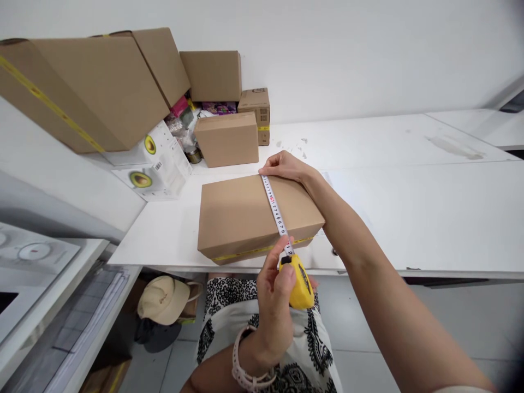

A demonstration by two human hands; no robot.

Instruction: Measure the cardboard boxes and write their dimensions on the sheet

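Observation:
A brown cardboard box (pixel 237 213) with yellow tape along its near side lies on the white table, close to the front edge. The white blade of a tape measure (pixel 302 286) runs across the box's top from the far edge to the near one. My left hand (pixel 276 305) is closed around the yellow case, just off the near edge, fingers by the blade's mouth. At the far top edge my right hand (pixel 284 165) pinches the blade's end against the box. The blade's very tip is hidden under those fingers.
Several cardboard boxes (pixel 227 139) stand at the back left, beside white avocado-printed boxes (pixel 158 166) under a large carton (pixel 94 82). A white appliance (pixel 36 254) is on the left. Below it a beige cap (pixel 164 300) rests on a darker cap. The table's front edge (pixel 368 271) runs close to me.

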